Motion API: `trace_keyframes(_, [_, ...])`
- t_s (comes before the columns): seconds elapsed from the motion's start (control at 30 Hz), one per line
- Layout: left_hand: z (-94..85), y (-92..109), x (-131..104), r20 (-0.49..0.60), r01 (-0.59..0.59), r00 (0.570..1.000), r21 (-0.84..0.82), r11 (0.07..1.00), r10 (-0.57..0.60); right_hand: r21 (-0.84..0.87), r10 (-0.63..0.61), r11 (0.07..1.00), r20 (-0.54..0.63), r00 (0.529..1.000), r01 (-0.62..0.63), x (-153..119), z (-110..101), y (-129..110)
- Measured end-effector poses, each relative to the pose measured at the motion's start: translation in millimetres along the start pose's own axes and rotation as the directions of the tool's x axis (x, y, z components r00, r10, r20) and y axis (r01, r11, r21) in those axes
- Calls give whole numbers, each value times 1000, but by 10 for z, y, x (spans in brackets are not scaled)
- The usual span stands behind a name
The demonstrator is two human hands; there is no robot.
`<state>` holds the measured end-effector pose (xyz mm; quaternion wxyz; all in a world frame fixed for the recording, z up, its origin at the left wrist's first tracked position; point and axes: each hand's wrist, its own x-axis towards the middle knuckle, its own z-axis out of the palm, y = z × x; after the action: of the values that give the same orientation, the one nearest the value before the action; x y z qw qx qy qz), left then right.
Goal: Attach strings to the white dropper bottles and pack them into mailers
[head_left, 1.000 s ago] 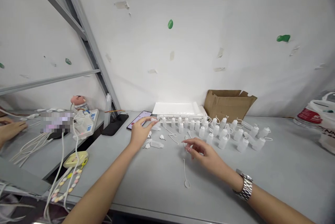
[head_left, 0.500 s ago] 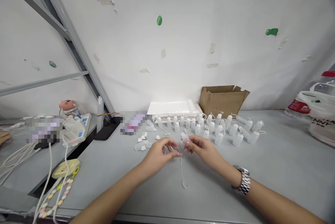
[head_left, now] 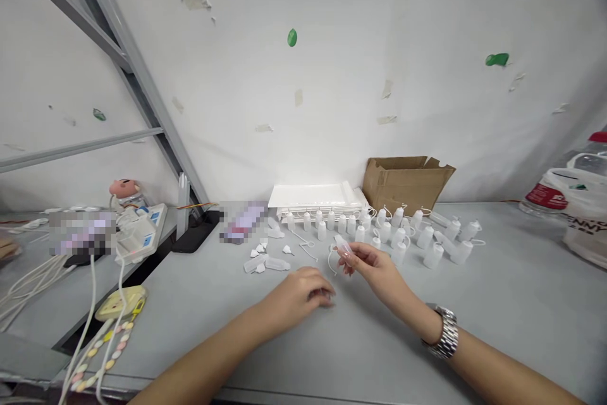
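A small translucent plastic bottle (head_left: 342, 244) is pinched between the fingertips of my right hand (head_left: 363, 259), tilted, with its neck pointing away from me. Beside those fingers is a thin white strap (head_left: 331, 261); I cannot tell whether it touches them. My left hand (head_left: 307, 291) is low over the table, its fingers curled together, and whatever they hold is hidden. Loose translucent bottles (head_left: 277, 263) lie beyond it among white nozzle caps (head_left: 287, 249). Another thin strap (head_left: 306, 244) lies near these. Several capped bottles (head_left: 433, 256) stand behind my right hand.
A stack of white packets (head_left: 317, 195) and an open cardboard box (head_left: 408, 184) rest against the wall. At the right is a large bottle in a bag (head_left: 581, 222). Cables (head_left: 92, 304), a yellow case (head_left: 121, 302) and a beaded strap (head_left: 110, 364) are at the left.
My left hand has moved down and away from my right hand, its fingers curling in. The strap with a round end below my hands no longer shows. My right hand keeps the bottle.
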<state>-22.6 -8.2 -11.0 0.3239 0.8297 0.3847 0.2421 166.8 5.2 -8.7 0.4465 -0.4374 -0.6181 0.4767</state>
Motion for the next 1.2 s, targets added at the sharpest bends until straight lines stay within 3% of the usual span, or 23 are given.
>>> trace_keyframes(0.07, [-46,-43,45,-167,87,981,-88,992,-101,9,6,1000,10,1000,-6,-12,0,-25])
trace_keyframes(0.17, [-106,-76,102,-370,197,868,-356,914,-331,-20,-1,1000,44,999,2,-49,33,-48])
trace_keyframes(0.23, [-124,-71,126,-402,198,803,-515,834,-440,-54,-15,998,79,997,20,-76,79,-35])
trace_keyframes(0.3, [-116,-50,138,-394,170,776,-621,765,-493,-101,-22,994,109,994,33,-98,132,-5])
trace_keyframes(0.6, [-16,-8,96,-314,19,807,-832,554,-500,-320,16,947,63,998,5,-105,190,22])
trace_keyframes(0.77, [-33,-22,99,-287,27,826,-839,543,-485,-420,-41,907,15,999,44,-120,183,33])
trace_keyframes(0.97, [-39,-45,79,-203,57,843,-887,458,-498,-453,-141,883,-1,990,126,-153,201,57])
trace_keyframes(1.2, [-51,-27,104,-250,7,833,-887,461,-493,-471,-205,860,34,978,196,-162,201,68])
